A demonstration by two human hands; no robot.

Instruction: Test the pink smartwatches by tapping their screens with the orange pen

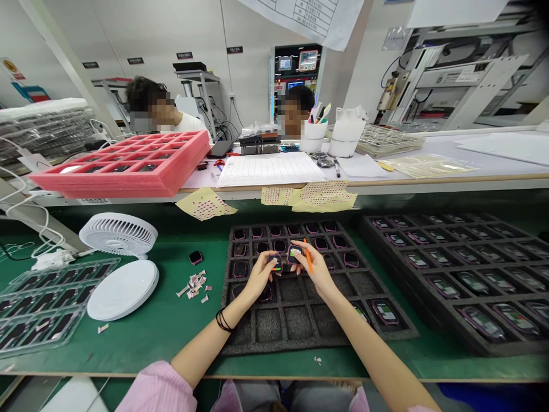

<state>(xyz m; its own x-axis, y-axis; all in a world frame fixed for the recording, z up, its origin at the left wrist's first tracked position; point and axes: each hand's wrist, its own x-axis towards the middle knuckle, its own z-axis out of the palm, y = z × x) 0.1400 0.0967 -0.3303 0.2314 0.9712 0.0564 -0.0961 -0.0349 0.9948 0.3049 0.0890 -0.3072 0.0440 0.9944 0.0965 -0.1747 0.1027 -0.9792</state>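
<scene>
Green bench mat (141, 349) spreads beneath both forearms, with a white workshop wall (253, 63) far ahead. Black foam tray (291, 326) lies directly under the hands, pink-rimmed devices filling its farther compartments; a second foam tray (446, 286) sits right of them. Left hand (259, 277) pinches a square device (275, 263) above the tray, and right hand (309, 266) grips a second square device (294, 254) plus an orange stick (308, 256), whose long axis points away, tilted slightly left.
</scene>
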